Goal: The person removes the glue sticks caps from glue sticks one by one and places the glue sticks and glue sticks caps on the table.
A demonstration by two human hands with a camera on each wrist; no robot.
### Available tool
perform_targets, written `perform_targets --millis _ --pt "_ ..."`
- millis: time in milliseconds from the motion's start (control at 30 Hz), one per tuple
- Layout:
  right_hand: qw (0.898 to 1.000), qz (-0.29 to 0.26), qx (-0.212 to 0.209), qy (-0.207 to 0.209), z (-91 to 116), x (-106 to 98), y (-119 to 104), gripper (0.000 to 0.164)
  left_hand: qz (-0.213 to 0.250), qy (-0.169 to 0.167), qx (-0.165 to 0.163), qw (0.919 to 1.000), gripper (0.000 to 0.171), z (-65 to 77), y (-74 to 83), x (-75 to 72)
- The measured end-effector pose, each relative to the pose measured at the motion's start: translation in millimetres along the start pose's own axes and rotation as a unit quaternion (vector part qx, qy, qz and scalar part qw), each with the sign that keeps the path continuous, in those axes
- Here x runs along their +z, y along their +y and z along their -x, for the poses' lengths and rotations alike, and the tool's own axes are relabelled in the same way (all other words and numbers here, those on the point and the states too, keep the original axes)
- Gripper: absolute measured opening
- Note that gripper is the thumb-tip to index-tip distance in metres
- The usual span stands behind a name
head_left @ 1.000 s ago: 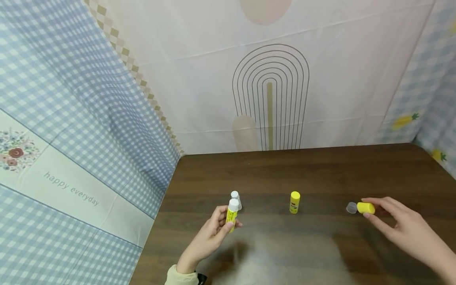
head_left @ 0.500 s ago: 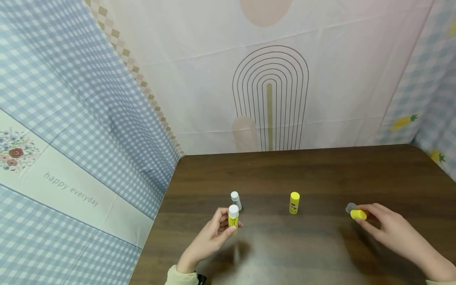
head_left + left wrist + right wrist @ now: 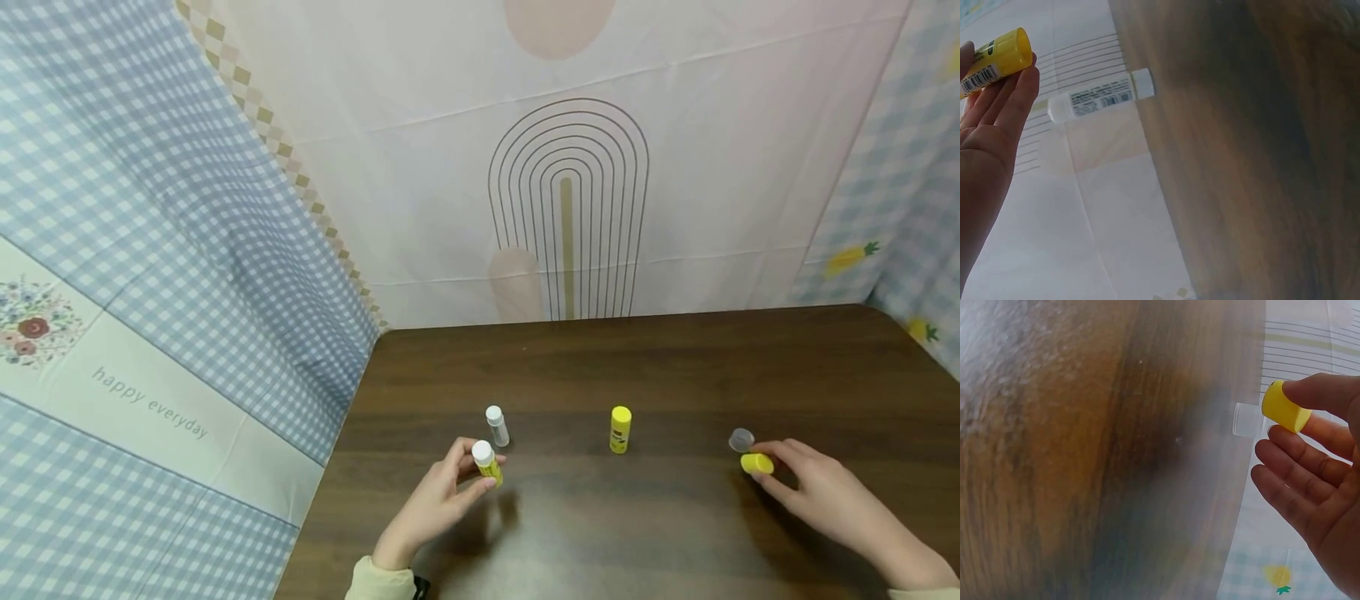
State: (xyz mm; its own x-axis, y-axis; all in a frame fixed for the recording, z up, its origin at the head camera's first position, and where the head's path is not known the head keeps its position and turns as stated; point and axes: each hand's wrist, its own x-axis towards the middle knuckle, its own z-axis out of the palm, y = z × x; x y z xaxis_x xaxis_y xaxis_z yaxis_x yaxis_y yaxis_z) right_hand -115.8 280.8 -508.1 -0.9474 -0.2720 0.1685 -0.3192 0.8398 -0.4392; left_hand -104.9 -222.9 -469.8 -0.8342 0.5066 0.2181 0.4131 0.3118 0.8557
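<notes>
Between thumb and fingers, my left hand [image 3: 438,500] holds a yellow glue stick [image 3: 491,472] with a white top, tilted to the left above the table. In the left wrist view, the yellow tube [image 3: 999,61] shows a barcode. Over on the right, my right hand [image 3: 821,497] pinches a yellow cap [image 3: 758,464] by thumb and fingers. Just beyond that cap stands a small clear cap [image 3: 742,439], also visible in the right wrist view. A white glue stick [image 3: 498,427] stands upright behind my left hand. Another glue stick, yellow and capped [image 3: 619,431], stands mid-table.
Everything stands on a dark brown wooden table [image 3: 577,533]. A pale patterned cloth [image 3: 435,200] hangs along its back edge. Blue checked cloth [image 3: 187,167] hangs at the left, and more checked cloth with pineapples [image 3: 862,208] hangs at the right.
The right hand has brought the yellow cap toward me and slightly left, from beside the clear cap to in front of it. In the left hand, the glue stick's top has tipped leftward and lower.
</notes>
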Motion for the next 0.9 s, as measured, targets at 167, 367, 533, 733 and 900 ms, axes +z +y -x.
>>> perform_targets --millis 167,367,533,733,900 --pt "1.0 0.004 0.006 -0.013 -1.3 0.6 2.1 0.034 -0.002 -0.006 -0.012 0.9999 0.03 -1.7 -7.5 -2.2" --pt "0.999 0.021 0.006 -0.031 -2.0 2.0 6.9 0.034 -0.029 -0.018 -0.04 0.9986 0.03 -6.0 -16.5 -2.7" --pt "0.998 0.034 -0.005 -0.045 -2.4 6.2 7.9 0.033 -0.048 -0.026 -0.046 0.9974 0.029 -9.7 -22.4 -2.3" --pt "0.997 0.046 -0.006 -0.066 -6.5 9.4 5.3 0.034 -0.055 -0.027 -0.047 0.997 0.029 -11.2 -22.9 -1.7" --pt "0.994 0.044 0.014 -0.095 -10.2 8.0 3.7 0.038 -0.054 -0.033 -0.043 0.9971 0.029 -13.3 -23.2 -0.7"
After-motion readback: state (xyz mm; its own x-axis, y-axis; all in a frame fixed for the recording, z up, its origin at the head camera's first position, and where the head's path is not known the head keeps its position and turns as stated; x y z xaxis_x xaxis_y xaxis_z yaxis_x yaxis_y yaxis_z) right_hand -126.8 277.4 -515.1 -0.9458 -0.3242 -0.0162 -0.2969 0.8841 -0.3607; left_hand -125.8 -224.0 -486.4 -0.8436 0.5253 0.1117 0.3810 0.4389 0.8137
